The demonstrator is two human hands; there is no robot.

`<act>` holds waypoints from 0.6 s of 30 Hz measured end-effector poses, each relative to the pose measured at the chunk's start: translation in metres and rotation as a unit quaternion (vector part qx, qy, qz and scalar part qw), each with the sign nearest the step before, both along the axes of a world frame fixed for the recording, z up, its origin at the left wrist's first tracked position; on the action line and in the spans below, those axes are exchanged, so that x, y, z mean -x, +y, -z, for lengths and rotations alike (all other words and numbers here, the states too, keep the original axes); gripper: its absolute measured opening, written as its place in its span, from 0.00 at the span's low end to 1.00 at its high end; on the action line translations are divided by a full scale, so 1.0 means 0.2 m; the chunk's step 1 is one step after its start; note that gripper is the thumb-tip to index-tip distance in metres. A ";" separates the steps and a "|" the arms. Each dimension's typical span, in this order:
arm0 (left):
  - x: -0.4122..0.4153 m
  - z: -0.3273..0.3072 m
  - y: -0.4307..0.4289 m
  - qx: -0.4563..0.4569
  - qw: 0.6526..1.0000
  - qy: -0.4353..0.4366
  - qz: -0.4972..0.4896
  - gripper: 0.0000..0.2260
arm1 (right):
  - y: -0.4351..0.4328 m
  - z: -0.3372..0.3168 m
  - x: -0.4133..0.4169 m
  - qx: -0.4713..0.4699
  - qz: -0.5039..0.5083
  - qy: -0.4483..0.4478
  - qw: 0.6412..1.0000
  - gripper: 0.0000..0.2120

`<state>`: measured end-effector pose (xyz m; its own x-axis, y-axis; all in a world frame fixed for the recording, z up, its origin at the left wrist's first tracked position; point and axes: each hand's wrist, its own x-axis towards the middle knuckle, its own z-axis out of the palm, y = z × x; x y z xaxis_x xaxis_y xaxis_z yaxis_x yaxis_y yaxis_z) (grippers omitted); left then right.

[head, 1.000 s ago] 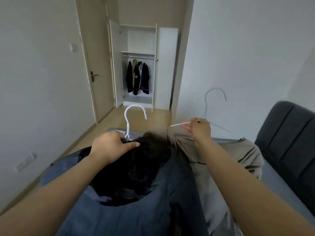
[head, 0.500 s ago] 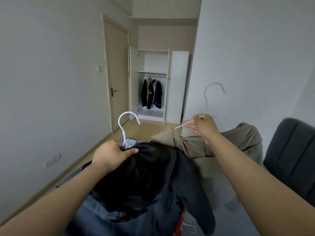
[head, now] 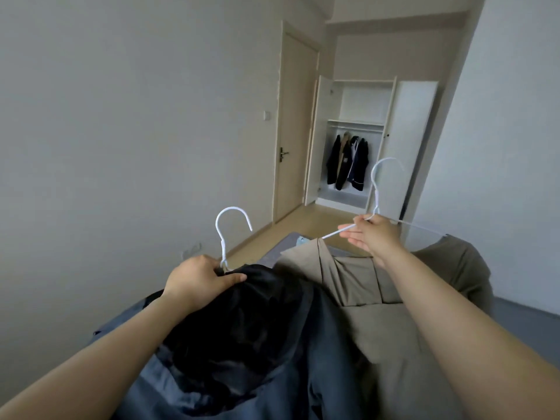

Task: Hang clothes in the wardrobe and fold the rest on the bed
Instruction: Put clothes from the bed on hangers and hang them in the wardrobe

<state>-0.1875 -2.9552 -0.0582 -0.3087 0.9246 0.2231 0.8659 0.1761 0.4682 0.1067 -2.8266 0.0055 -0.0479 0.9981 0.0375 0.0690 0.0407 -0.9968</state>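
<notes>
The dark jacket [head: 242, 328] hangs on a white hanger [head: 223, 244], well short of the wardrobe [head: 415, 140] and down-left of it. The left hand [head: 200, 280] grips its collar and the hanger neck with curled fingers. Directly below the wardrobe, the right hand [head: 378, 237] pinches a second hanger [head: 376, 198] carrying a beige garment [head: 378, 328]. Dark clothes [head: 348, 162] hang inside the wardrobe.

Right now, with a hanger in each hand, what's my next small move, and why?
Probably walk to the open wardrobe. Both garments look ready: the left hand grips the dark jacket on its white hanger, and the right hand pinches the wire hanger carrying the tan garment.
</notes>
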 end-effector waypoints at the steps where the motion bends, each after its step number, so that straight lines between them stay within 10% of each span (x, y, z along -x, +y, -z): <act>1: 0.11 0.02 -0.05 0.007 1.000 -0.004 -0.021 0.23 | 0.00 0.03 0.10 0.005 -0.009 0.002 1.000 0.06; 18: 1.66 0.21 -0.60 0.087 0.964 0.030 -0.249 0.26 | -0.16 0.18 1.78 0.001 -0.160 0.023 0.987 0.10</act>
